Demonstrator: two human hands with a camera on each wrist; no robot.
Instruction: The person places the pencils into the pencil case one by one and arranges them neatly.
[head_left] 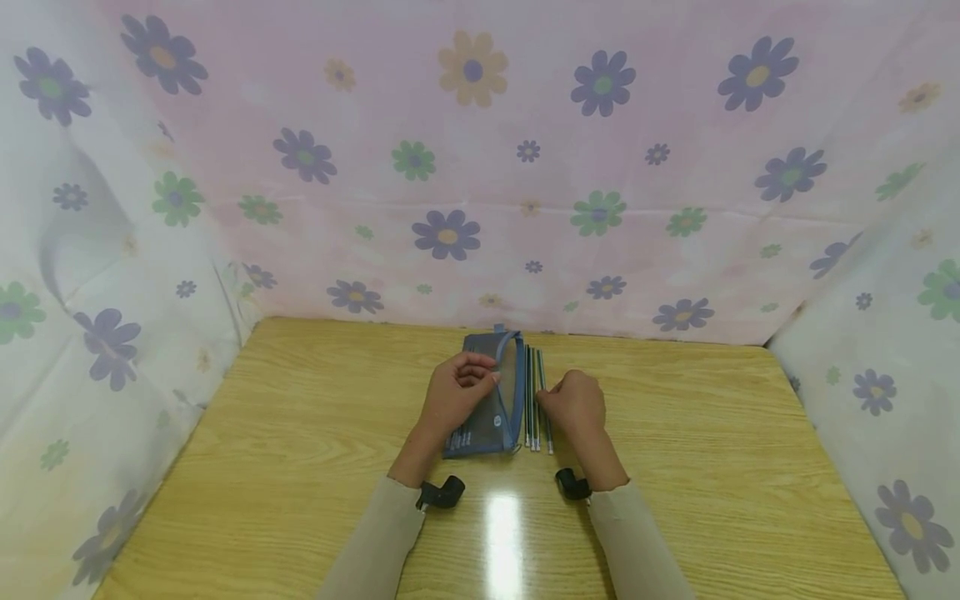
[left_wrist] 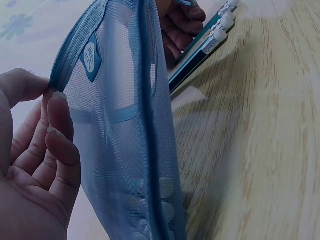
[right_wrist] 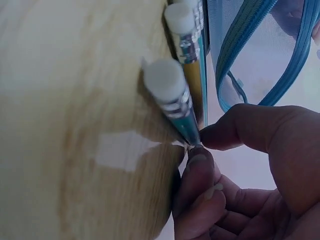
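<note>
A blue mesh zip pouch (head_left: 480, 421) lies on the table with its zipper side gaping open toward the right. My left hand (head_left: 453, 396) pinches the zippered edge (left_wrist: 67, 57) between thumb and index finger, the other fingers loosely bent. To the right of the pouch several pencils (head_left: 530, 417) lie side by side, white erasers toward me. My right hand (head_left: 579, 407) pinches the rightmost pencil (right_wrist: 185, 122), with a white eraser and silver ferrule, between thumb and fingertips. Pale rounded shapes show low on the pouch in the left wrist view; I cannot tell what they are.
The wooden table (head_left: 300, 417) carries a bright light reflection in front of the pouch. Flower-patterned cloth (head_left: 525, 183) walls it at the back and both sides. A black wrist device (head_left: 442, 492) sits at my left cuff, another (head_left: 573, 483) at my right.
</note>
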